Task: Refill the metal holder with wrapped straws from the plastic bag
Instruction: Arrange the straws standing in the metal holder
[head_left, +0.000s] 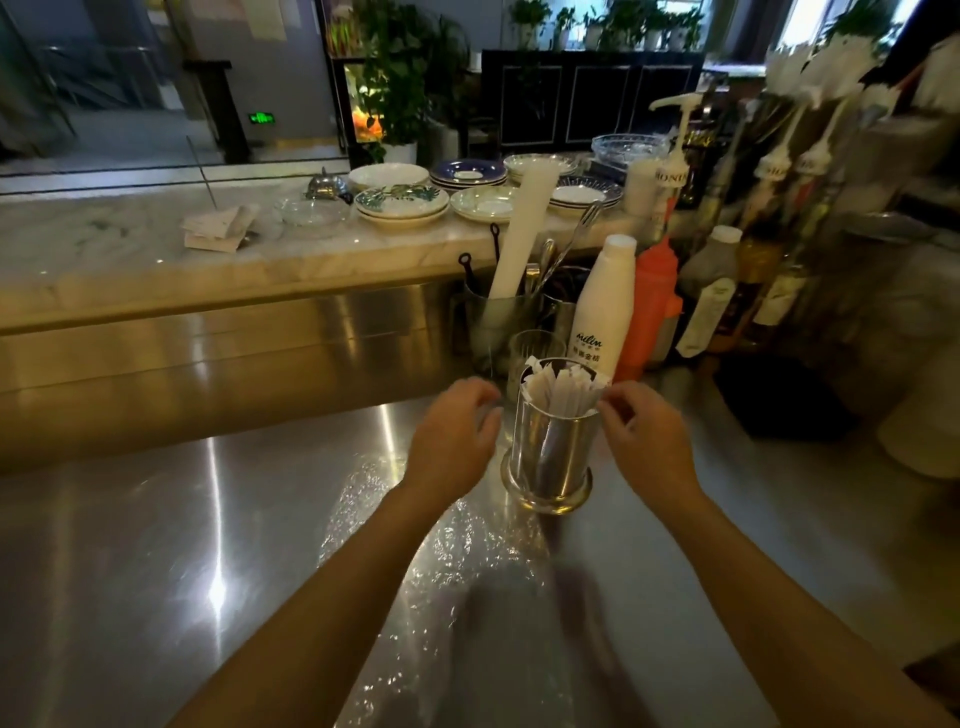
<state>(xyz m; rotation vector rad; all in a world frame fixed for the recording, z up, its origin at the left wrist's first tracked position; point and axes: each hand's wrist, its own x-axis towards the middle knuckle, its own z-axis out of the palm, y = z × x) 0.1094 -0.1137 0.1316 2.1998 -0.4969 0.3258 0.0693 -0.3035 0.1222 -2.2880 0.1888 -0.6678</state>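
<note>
Crinkled clear plastic bag (457, 561) lies flat and looks emptied on the shiny steel tabletop (156, 545), just before the round metal holder (550, 447), already packed with white paper-wrapped straws (558, 389). Left hand (452, 436) hovers unclenched beside it, while right hand (644, 431) pinches near the rim, probably tidying tips. Beyond stand a marble ledge (130, 249) with stacked plates (402, 200), syrup bottles (675, 171) and potted plants (400, 78).

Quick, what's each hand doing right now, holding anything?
Left hand: open, empty, beside the metal holder.
Right hand: fingers at the wrapped straws; grip cannot be told.

Dim, warm light glares off the steel counter (156, 545) (edges blurred, bowed).
</note>
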